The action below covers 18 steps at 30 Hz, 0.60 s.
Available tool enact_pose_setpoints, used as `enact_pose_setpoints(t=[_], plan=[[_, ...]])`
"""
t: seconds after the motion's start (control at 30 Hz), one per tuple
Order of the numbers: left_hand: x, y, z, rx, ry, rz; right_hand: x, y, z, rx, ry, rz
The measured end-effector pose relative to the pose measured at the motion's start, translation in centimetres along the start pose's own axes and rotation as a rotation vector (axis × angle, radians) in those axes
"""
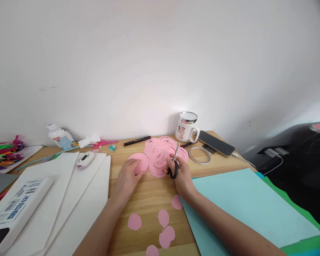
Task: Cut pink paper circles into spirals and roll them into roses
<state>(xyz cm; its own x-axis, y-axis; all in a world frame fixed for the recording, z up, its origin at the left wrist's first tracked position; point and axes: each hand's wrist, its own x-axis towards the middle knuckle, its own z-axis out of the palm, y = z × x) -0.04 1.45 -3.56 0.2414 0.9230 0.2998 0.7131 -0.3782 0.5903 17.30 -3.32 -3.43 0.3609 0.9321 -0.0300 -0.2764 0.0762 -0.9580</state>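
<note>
My left hand [130,174] pinches a round piece of pink paper [139,160] between thumb and fingers. In my right hand [181,174] is a pair of scissors [174,170] with black handles, its blades pointing up and away from me. Between and beyond my hands lies a heap of pink paper rings and scraps [160,151]. Several small pink petal-shaped cutouts [134,222] are scattered on the wooden table [138,202] nearer to me.
A white mug [186,129] stands at the back, with a phone [216,143] and a tape roll [200,155] beside it. Blue paper sheets [245,206] lie right, white sheets [88,199] left. A black marker [137,140] and a bottle [61,137] rest near the wall.
</note>
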Motion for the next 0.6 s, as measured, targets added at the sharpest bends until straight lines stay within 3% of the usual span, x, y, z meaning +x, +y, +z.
enact_pose_setpoints(t=[0.1,0.27,0.43,0.6], plan=[[-0.05,-0.33,0.03,0.028,-0.052,-0.014,0.15,0.32,0.05,0.054,0.070,0.030],[0.17,-0.71,-0.08,0.017,-0.046,-0.020,-0.08,0.23,0.01,0.099,0.155,-0.091],[0.28,-0.95,-0.10,-0.015,-0.066,-0.047,-0.54,0.15,0.28,0.036,0.047,-0.080],[0.15,-1.02,-0.29,-0.047,-0.081,0.017,-0.84,0.95,0.64,0.044,-0.117,-0.007]])
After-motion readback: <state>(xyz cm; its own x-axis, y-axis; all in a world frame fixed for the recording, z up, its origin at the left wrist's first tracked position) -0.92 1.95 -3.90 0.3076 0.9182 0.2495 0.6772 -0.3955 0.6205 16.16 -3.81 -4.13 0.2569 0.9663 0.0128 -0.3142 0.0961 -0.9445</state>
